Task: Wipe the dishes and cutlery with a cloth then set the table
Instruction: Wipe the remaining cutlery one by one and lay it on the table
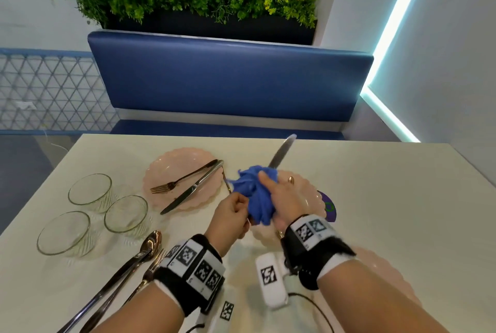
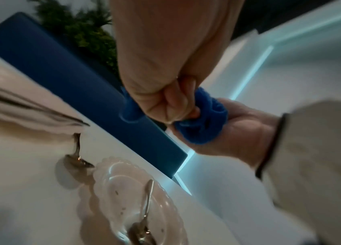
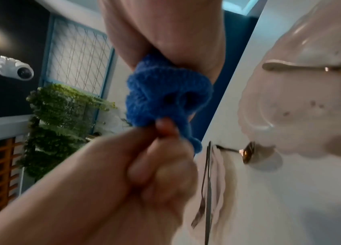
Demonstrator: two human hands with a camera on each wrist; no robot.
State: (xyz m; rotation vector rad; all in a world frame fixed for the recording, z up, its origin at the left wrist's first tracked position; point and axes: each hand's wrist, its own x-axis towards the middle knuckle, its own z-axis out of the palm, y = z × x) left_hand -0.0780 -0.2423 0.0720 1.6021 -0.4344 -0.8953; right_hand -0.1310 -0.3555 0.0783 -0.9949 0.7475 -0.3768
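A silver knife [image 1: 281, 154] points away from me above the table, its blade sticking out of a bunched blue cloth [image 1: 253, 195]. My right hand [image 1: 283, 199] grips the cloth around the knife. My left hand [image 1: 232, 216] is curled at the cloth's near end, where the knife's handle lies hidden in my fist. In the left wrist view my left hand [image 2: 171, 106] is a fist against the cloth [image 2: 204, 126]. The right wrist view has the cloth [image 3: 165, 96] bulging below my right hand [image 3: 165, 41], with my left hand [image 3: 154, 165] pinching at its lower end.
A pink scalloped plate [image 1: 171, 163] at the left carries a fork [image 1: 182, 178] and a second knife [image 1: 192, 189]. Another pink plate [image 1: 308, 198] with a gold spoon [image 1: 291, 179] lies under my right hand. Three glass bowls [image 1: 90, 193] stand left; a spoon [image 1: 145, 249] and fork lie near.
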